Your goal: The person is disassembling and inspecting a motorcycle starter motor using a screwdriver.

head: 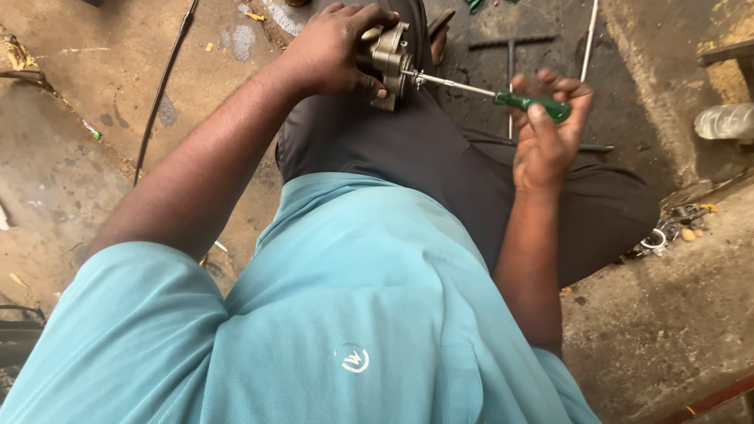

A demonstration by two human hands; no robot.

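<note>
My left hand (330, 51) grips a small grey metal engine part (390, 56), pressed against my knee in dark trousers. My right hand (546, 133) holds a screwdriver (487, 92) by its green handle, fingers curled round it. The thin steel shaft runs left and its tip sits in a screw on the face of the metal part. I am seated, in a light blue shirt that fills the lower view.
Oily concrete floor lies all round. A T-handle wrench (510, 41) and a thin white rod (589, 39) lie beyond my knee. A black cable (161, 86) runs down the left. Small metal rings and bits (667, 232) sit at the right, near a clear plastic bottle (724, 122).
</note>
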